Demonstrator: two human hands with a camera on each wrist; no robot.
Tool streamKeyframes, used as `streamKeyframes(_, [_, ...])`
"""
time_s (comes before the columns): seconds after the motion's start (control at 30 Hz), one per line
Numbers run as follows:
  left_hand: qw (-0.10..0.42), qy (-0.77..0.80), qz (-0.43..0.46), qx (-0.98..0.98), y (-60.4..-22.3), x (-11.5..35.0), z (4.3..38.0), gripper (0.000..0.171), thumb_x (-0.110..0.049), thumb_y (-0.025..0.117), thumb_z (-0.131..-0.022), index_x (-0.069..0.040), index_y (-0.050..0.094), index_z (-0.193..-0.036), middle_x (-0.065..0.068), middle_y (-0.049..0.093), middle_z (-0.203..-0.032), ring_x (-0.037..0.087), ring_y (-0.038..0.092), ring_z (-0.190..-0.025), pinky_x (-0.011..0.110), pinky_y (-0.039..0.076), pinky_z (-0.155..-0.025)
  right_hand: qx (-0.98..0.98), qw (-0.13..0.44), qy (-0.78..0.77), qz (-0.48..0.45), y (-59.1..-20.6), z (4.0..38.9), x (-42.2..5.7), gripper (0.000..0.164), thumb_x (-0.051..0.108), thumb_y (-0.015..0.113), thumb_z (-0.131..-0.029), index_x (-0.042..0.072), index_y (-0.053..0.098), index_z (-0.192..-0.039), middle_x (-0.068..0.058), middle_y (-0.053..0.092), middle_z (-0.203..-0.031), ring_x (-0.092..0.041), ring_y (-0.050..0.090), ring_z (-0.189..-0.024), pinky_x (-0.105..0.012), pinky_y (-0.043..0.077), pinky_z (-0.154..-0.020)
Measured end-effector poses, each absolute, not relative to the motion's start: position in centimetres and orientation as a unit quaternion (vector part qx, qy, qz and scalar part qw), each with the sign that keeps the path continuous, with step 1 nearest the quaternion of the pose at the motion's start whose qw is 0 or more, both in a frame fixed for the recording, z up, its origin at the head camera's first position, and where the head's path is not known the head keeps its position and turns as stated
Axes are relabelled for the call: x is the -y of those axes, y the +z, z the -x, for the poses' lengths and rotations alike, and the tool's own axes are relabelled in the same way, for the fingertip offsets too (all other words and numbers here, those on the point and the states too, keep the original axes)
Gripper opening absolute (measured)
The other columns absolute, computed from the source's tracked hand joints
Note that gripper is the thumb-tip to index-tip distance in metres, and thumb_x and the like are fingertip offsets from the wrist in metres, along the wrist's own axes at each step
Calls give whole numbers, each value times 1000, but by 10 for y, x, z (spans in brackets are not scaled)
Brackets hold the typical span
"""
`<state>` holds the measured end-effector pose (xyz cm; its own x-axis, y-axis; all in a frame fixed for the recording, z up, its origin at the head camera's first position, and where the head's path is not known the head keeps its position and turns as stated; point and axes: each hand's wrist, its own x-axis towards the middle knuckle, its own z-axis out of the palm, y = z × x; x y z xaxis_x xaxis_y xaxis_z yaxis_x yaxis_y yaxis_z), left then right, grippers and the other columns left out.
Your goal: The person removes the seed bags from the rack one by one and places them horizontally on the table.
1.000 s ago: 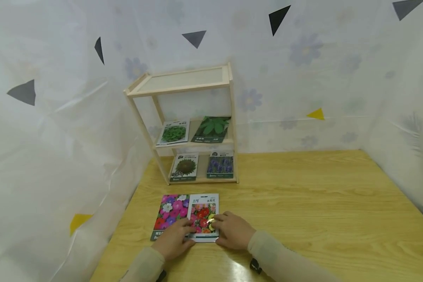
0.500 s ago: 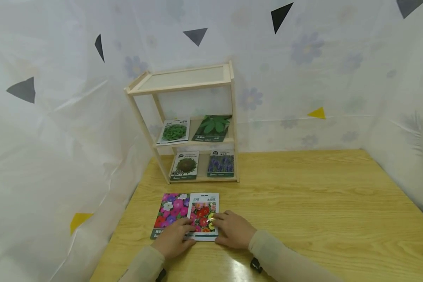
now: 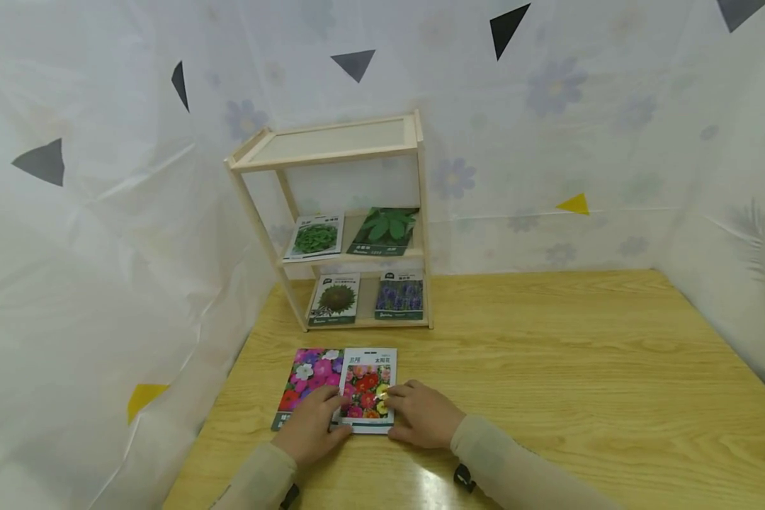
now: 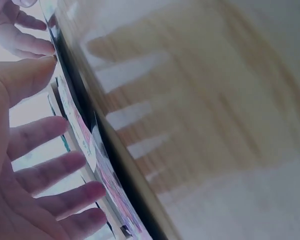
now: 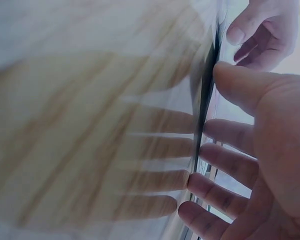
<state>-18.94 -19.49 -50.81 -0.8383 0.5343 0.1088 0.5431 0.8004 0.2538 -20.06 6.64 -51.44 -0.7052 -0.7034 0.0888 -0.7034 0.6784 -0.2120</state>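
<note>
In the head view two flower seed packets lie side by side on the table. The white-bordered packet point(image 3: 367, 389) shows red and yellow flowers and slightly overlaps the packet with pink and purple flowers point(image 3: 319, 372). My left hand point(image 3: 311, 428) rests over the lower part of the pair, its fingertips on the white packet's left side. From the right, my right hand point(image 3: 426, 416) touches that packet's right edge. Both wrist views show the fingers of the left hand point(image 4: 50, 175) and of the right hand point(image 5: 260, 165) spread and nearly straight along the packets.
Behind the packets stands a small wooden shelf point(image 3: 331, 161). Its middle level bears two green-leaf packets, the left one point(image 3: 315, 239) and the right one point(image 3: 385, 230). On the bottom level lie a sunflower packet point(image 3: 336, 299) and a purple-flower packet point(image 3: 400, 296). The wooden table point(image 3: 580, 368) extends right.
The fingers of my left hand have shifted slightly up and left over the packets. My right hand and both packets have stayed almost in place.
</note>
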Motion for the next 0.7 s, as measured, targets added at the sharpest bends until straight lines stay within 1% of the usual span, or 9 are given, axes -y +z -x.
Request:
streamKeyframes(0.07, [15,-134,278,951,-509,195,189,47,-38,73,-85,-9,65,-121,14,57,-124,31,56,-113,48,48,-95,-916,0,-113,386,-515,201,-67,52,50,63,-90,14,62,-127,-5,54,-136,-25,52,-120,-38,45,-100])
streamKeyframes(0.27, [-21,-118,259,958,-511,195,189,55,-47,69,-86,-9,63,-126,16,55,-130,34,54,-117,49,47,-96,-914,4,-115,389,-511,198,-68,50,48,64,-90,13,63,-126,-5,54,-136,-25,51,-120,-38,45,-100])
streamKeyframes(0.47, [-25,-115,264,957,-511,194,188,58,-49,68,-86,-10,62,-128,18,54,-130,36,52,-118,50,46,-96,-913,6,-116,390,-507,196,-68,49,47,65,-89,13,64,-126,-5,55,-135,-24,51,-120,-38,45,-100])
streamKeyframes(0.7, [-25,-113,266,957,-512,194,188,58,-49,68,-86,-9,62,-128,18,53,-132,36,51,-119,50,46,-96,-916,14,-117,383,-508,198,-69,50,46,64,-90,14,62,-128,-5,53,-137,-25,51,-122,-39,43,-102])
